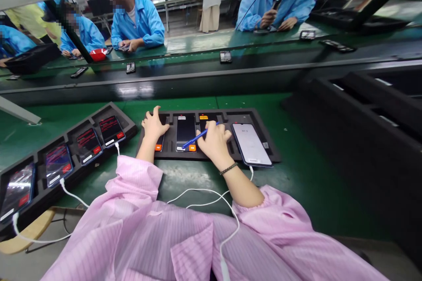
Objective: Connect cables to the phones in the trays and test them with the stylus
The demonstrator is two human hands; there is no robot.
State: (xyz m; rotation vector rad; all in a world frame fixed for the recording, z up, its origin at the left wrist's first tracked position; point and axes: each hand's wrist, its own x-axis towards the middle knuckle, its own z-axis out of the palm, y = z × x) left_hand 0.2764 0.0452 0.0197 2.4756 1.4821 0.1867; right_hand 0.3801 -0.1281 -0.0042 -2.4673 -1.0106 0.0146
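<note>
My left hand (154, 126) lies over the leftmost phone (161, 138) in a dark foam tray (169, 140), fingers spread apart. My right hand (215, 141) grips a blue pen (198, 136) whose tip points down-left at the second phone (186, 127). That phone has a dark screen with white and orange stickers. Under my right hand, a third phone (204, 117) is mostly hidden. To its right a phone with a lit white screen (251, 142) rests partly over the tray's front edge, a white cable (252, 171) at its lower end.
At left, a second foam tray (114, 107) holds several phones with red text, some cabled. Stacked black foam trays (346, 140) stand at right. Beyond the bench, phones (226, 56) lie along a green line, with co-workers in blue (140, 22) seated behind. White cables (201, 189) cross before me.
</note>
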